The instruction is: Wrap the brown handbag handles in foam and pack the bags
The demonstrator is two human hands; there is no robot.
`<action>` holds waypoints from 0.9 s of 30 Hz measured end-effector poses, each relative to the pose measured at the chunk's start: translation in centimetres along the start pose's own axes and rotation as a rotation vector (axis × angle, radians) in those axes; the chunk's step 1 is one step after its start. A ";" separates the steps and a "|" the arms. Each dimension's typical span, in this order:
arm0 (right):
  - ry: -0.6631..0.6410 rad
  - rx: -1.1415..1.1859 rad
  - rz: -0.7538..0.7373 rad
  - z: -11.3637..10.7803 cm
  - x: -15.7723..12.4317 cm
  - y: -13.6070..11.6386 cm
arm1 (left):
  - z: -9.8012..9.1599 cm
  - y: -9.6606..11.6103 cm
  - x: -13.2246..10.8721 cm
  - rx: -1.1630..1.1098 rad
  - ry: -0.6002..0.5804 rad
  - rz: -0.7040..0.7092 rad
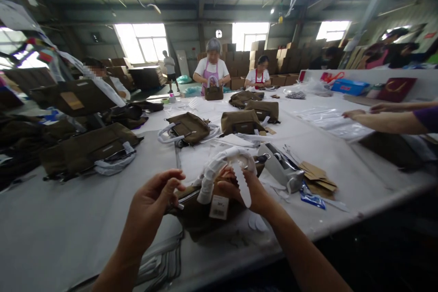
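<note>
A dark olive handbag (200, 223) sits on the table in front of me. Its arched handle (209, 174) is wrapped in white material, and a white price tag (219, 207) hangs at the front. My right hand (251, 189) is closed on the upper right of the bag, its fingers partly hidden by the handle. A white strip with notched edges (241, 185) lies across that hand. Beside the open zipper (189, 195), my left hand (150, 207) has curled fingers around a small white piece (179, 206) that I cannot make out.
Right of the bag are a grey-white dispenser-like device (278, 169), brown cards (316, 178) and a blue packet (312, 197). Flat layered pieces (164, 255) lie at front left. Other bags (190, 127) stand beyond. A co-worker's hands (362, 112) handle clear plastic at right.
</note>
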State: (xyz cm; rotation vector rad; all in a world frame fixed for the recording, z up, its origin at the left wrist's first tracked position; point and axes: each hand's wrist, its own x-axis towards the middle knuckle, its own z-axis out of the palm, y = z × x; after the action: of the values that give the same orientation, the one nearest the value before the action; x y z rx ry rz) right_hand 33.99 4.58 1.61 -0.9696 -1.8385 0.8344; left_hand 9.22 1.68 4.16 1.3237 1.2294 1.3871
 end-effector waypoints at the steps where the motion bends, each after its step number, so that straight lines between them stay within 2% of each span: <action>1: -0.027 0.012 0.010 0.0 0.1 -0.1 | 0.1 0.0 -0.3 0.106 -0.032 0.013; 5: -0.072 0.040 0.017 0.0 0.3 -0.5 | 0.9 0.0 -0.1 0.422 -0.286 0.103; 8: -0.108 0.065 -0.066 0.1 0.2 -0.3 | 1.6 -0.1 0.8 0.530 -0.342 0.237; 12: -0.134 0.056 -0.118 0.2 0.2 0.2 | 2.5 0.0 1.9 0.543 -0.397 0.346; 14: -0.139 0.029 -0.126 0.1 0.2 0.3 | 2.7 0.0 2.1 0.480 -0.392 0.332; 16: -0.141 0.020 -0.141 0.0 0.2 0.3 | 2.6 -0.2 2.2 0.351 -0.333 0.210; 19: -0.126 -0.009 -0.126 -0.1 0.2 0.3 | 1.8 -0.9 1.9 0.096 -0.155 -0.024; 21: -0.096 -0.054 -0.097 -0.1 0.1 0.4 | 1.1 -1.4 1.4 -0.068 -0.044 -0.073; 22: -0.075 -0.076 -0.085 -0.1 0.1 0.4 | 0.7 -1.6 0.9 -0.133 -0.002 -0.055; 24: -0.026 -0.108 -0.085 0.1 -0.1 0.6 | 0.3 -1.7 -0.1 -0.196 0.016 0.067; 25: 0.001 -0.117 -0.105 0.3 -0.2 0.7 | 0.3 -1.6 -0.7 -0.181 -0.025 0.155; 27: 0.048 -0.140 -0.182 0.8 -0.5 1.1 | 0.8 -1.3 -1.8 -0.075 -0.206 0.343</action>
State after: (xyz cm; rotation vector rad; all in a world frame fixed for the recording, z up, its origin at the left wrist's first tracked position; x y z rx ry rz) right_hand 33.70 4.56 0.19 -0.8850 -1.9306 0.5740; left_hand 10.10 0.19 2.57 1.6337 0.8319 1.4703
